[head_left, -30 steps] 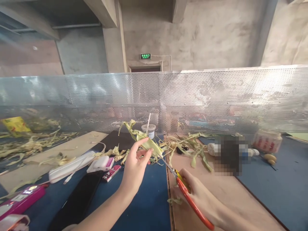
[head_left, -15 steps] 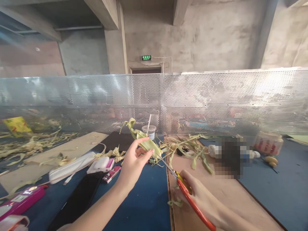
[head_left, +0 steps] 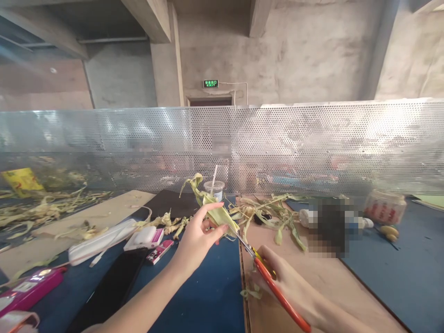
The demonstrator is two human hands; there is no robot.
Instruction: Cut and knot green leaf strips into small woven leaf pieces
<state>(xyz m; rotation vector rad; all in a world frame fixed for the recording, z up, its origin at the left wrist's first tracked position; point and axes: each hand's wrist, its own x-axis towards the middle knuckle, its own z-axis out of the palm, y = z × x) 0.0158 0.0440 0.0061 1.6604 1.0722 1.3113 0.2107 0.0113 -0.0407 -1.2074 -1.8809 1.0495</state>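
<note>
My left hand [head_left: 204,229] pinches a pale green, limp leafy plant piece [head_left: 219,216] between thumb and fingers. The piece's curled upper end rises up and to the left, in front of a lidded plastic cup [head_left: 214,186] with a straw. My right hand [head_left: 274,266] is wrapped round a pliers-like hand tool [head_left: 277,293] with red and yellow handles. Its thin metal jaws point up and left and reach the lower right end of the plant piece. I cannot tell whether the jaws are closed on it.
More dried leaves [head_left: 284,224] lie beyond my hands on a brown board [head_left: 277,314]. Left of me are a black phone [head_left: 113,289], a white power strip [head_left: 100,240], small boxes [head_left: 159,252] and a magenta object [head_left: 33,289]. A perforated metal panel [head_left: 294,148] stands behind; a jar [head_left: 385,206] is at right.
My left hand has shifted slightly right and down with the plant piece, toward the tool's jaws. My right hand and the tool have hardly moved.
</note>
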